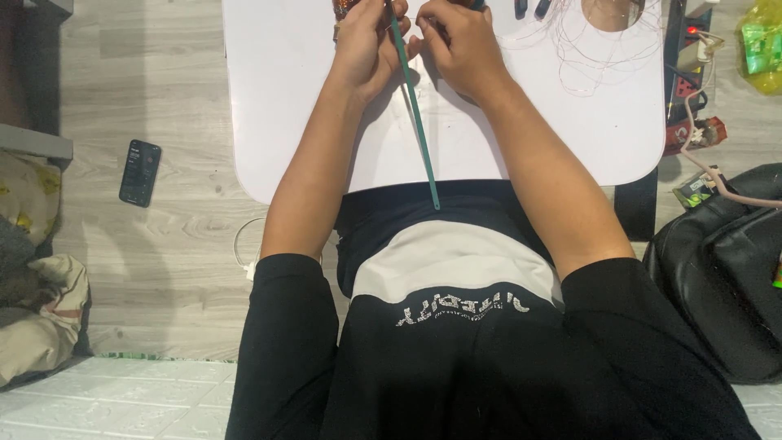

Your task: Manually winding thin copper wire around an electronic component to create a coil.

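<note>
Both hands work at the far edge of a white table [293, 122], close together and almost touching. The left hand [366, 49] is curled, its fingers closed around the upper part of a thin green rod [415, 114]; a reddish-brown object [344, 10] shows just above this hand at the frame's top, too cut off to identify. The right hand [460, 45] is also curled, fingertips bent toward the rod's top, but whether it grips the rod or something smaller cannot be told. The rod runs from between the hands slantwise down across the table and ends over the person's lap.

Fine wire [595, 49] lies in loose loops on the table to the right of the hands. Past the table's right edge sits a power strip [683, 81] with plugs in it. A black bag [721, 277] stands on the floor at the right, closed as far as can be seen, its contents hidden. A yellow plastic bag [762, 45] in the top right corner holds something green. A phone [140, 172] lies on the floor at the left, well apart from the table, and cushions [32, 310] lie beyond it at the edge.
</note>
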